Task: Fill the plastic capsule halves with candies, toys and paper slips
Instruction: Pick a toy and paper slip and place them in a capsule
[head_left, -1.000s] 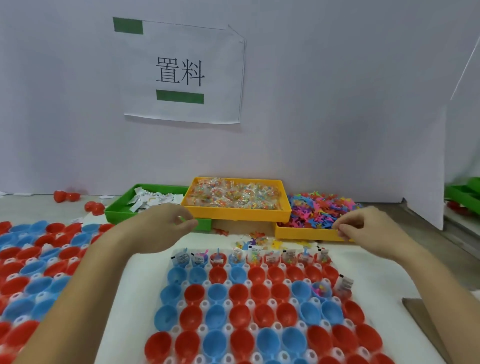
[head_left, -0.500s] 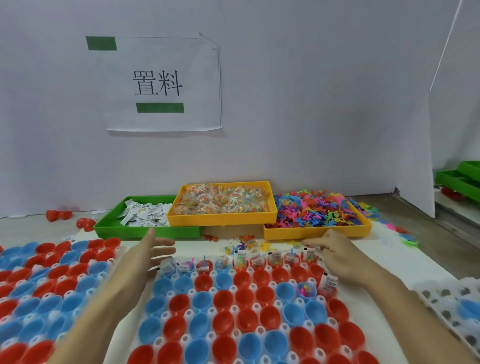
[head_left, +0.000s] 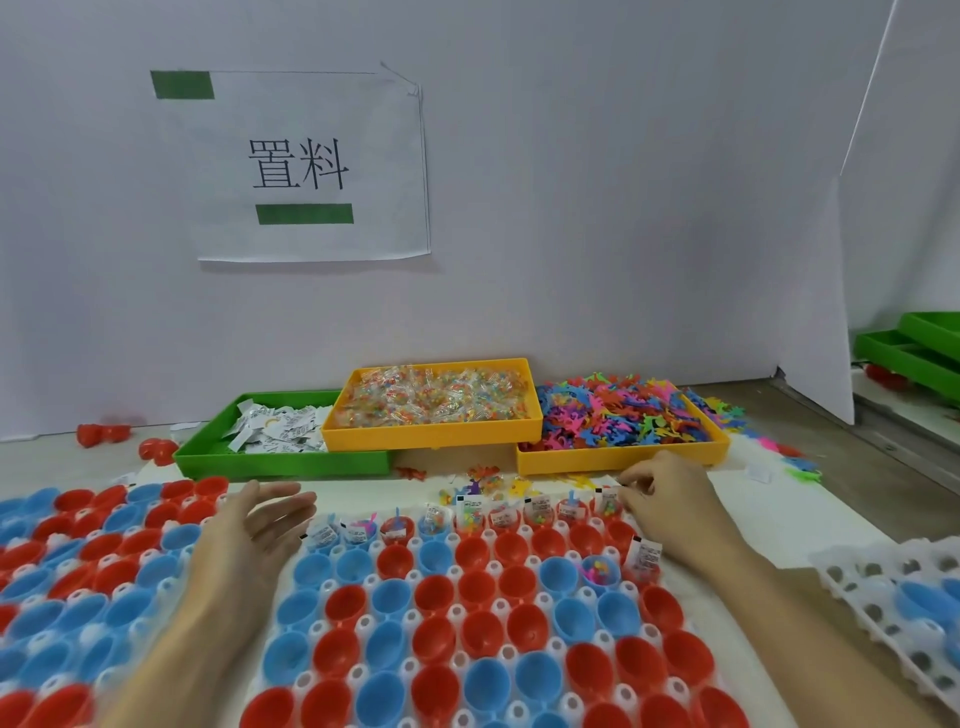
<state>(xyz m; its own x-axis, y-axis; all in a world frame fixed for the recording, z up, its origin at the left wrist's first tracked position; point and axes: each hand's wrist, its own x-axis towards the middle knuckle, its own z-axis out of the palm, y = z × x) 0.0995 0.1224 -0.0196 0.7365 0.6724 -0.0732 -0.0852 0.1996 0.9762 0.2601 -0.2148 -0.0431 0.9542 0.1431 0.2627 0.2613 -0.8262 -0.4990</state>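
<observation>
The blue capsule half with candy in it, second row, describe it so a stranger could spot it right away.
Start at the middle tray of red and blue halves. In its second row from the back, near the right hand, sits the blue half. Unlike the empty halves to its left, it holds coloured bits.

Glossy plastic capsule halves (head_left: 435, 566), paper slips (head_left: 280, 428)

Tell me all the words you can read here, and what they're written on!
"置料" on the white sign taped to the wall, between two green bars.
Paper slips in the green tray: printed, but too small to read.
Slips in the filled capsules: black print, too blurred to read.
Candy packets: no print readable.
</observation>
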